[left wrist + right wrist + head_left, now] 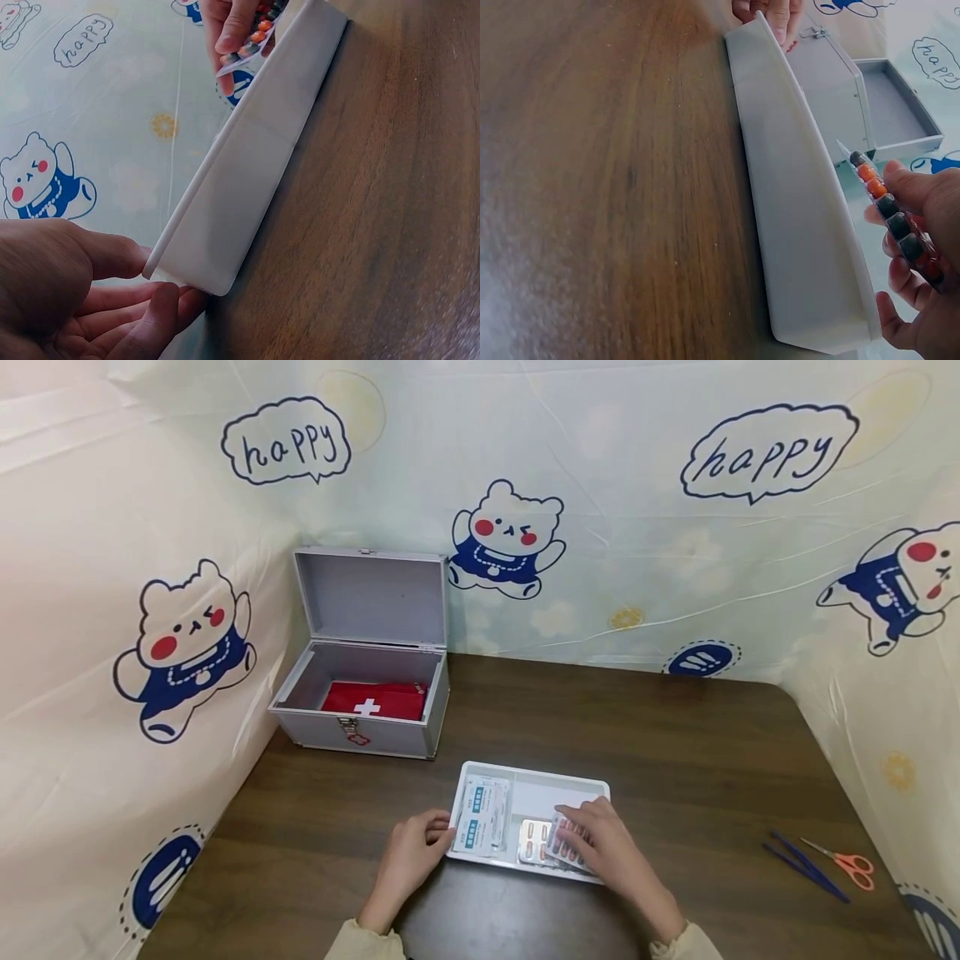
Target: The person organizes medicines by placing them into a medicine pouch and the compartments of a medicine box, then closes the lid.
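In the head view, a white tray (536,797) lies on the table before me. My left hand (412,852) holds its left end; the left wrist view shows the thumb on the rim and curled fingers beneath the tray corner (225,217). My right hand (615,856) pinches a blister pack of capsules (564,843) over the tray's right part. Seen from the right wrist, this pack (889,206) is tilted above the rim, its capsules orange and dark. Another blister pack (529,842) lies in the tray, partly covered. White-and-blue paper packets (480,814) fill the left compartment.
Behind the tray to the left, a silver case (375,735) stands with its lid (375,597) raised and a red pouch (401,700) with a white cross inside. Blue tweezers (806,864) and orange-handled scissors (851,864) lie at the right. Printed cloth surrounds the table.
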`<state>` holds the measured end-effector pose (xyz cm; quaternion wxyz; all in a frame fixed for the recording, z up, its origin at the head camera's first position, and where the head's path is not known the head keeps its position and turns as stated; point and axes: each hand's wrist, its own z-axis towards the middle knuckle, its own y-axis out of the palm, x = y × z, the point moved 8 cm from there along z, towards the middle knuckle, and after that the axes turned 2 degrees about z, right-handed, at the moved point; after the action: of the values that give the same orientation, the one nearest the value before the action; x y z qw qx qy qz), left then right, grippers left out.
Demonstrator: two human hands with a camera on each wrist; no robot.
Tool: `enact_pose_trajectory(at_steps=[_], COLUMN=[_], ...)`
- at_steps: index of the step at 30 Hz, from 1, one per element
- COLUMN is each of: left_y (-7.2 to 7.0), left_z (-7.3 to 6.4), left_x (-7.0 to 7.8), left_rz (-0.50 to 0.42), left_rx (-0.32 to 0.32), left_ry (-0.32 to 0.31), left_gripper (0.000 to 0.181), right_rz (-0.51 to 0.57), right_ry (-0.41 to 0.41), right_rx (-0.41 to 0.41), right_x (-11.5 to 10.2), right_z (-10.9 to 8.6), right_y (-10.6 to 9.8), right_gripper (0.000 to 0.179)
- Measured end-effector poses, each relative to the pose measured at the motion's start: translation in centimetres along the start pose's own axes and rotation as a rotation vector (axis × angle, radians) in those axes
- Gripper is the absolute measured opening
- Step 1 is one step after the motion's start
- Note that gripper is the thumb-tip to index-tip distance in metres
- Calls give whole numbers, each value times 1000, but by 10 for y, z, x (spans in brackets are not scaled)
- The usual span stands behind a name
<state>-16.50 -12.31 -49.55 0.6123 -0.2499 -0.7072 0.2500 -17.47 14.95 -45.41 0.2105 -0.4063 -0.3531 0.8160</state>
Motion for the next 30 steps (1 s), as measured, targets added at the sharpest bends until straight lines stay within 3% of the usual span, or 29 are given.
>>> enact_pose_trajectory(at_steps=[6,13,17,25,30], left_y=[0,-1,-1,0,0], left_z=[0,0,0,0,0], left_x=[0,0,-1,0,0], left_rz=[-2,-5,-8,-3,-4], left_rx=[-1,3,6,8,22], left_ry=[3,4,2,11,13], left_gripper=[25,24,24,23,22], right_rz=[-5,-7,-54,-77,-60], right_ry=[-5,113,119,66,22], right_rx=[-19,-69,-78,-6,71], right_x=[-4,1,1,0,6], right_z=[1,2,2,-2,-4], right_y=[7,16,20,18,-4], right_gripper=[33,38,33,25,23])
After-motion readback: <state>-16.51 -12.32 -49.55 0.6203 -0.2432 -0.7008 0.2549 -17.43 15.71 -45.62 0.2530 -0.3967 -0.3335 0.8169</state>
